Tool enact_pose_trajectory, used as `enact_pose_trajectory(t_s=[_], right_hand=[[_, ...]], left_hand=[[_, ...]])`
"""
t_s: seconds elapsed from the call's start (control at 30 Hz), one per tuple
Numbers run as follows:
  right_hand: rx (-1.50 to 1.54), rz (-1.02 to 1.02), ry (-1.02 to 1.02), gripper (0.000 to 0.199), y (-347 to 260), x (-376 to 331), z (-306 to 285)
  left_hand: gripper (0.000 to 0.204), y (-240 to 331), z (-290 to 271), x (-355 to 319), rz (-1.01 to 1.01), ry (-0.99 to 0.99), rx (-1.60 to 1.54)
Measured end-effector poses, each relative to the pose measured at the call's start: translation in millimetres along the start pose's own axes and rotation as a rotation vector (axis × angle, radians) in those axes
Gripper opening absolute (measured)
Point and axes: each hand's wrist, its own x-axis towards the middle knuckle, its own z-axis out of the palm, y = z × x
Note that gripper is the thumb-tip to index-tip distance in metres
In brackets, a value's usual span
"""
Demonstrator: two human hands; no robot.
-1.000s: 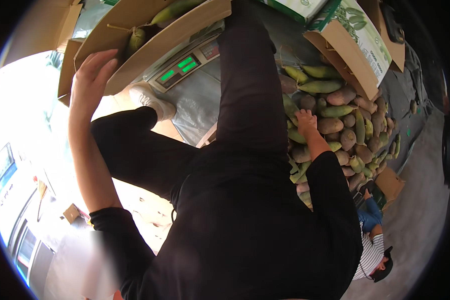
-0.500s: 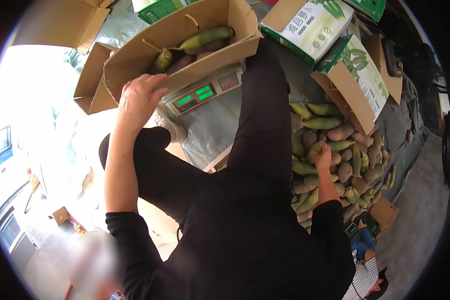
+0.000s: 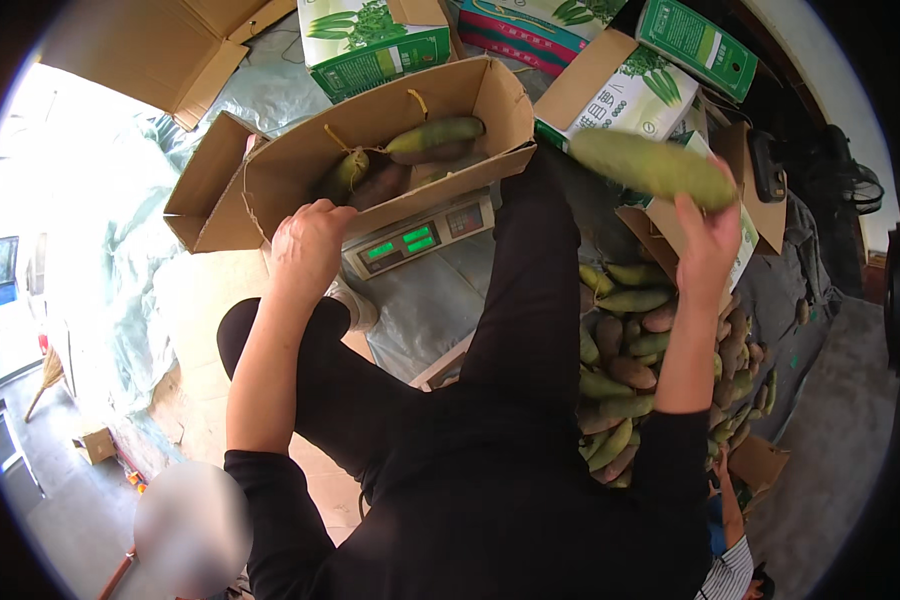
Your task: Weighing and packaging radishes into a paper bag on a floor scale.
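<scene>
My right hand is raised on the right, gripping one end of a long green radish, which is blurred by motion. My left hand holds the near wall of an open cardboard box, fingers hooked over its rim. Inside this box lie several radishes, including a long green one and a rounder one. Yellow cords show at the box's walls. Beneath the box sits a digital scale with lit green displays.
A heap of green and purplish radishes spreads along my right side. Green-and-white cartons stand beyond the box and at the far right. At the lower right another person in a striped top sits by a carton.
My right hand has risen from the heap, carrying a green radish up and away. My left hand stays on the box rim. The view has shifted, showing more cartons at the far side.
</scene>
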Motion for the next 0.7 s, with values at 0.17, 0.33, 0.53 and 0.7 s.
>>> enact_pose_trajectory(t_s=[0.17,0.33,0.53,0.7], right_hand=[[0.191,-0.004,-0.258,0.046,-3.3,30.2,113.6],[0.157,0.018,-0.366,0.041,47.5,8.6,200.4],[-0.060,-0.075,-0.404,0.029,62.1,-2.3,184.7],[-0.112,0.093,-0.183,0.026,90.1,5.8,59.2]], left_hand=[[0.030,-3.5,0.2,-0.6,-0.029,-0.003,0.013],[0.028,1.8,1.0,7.9,-0.037,-0.041,-0.018],[0.019,-3.9,-2.2,1.2,-0.042,-0.023,-0.098],[0.018,-1.5,-3.2,2.2,-0.018,-0.035,-0.087]])
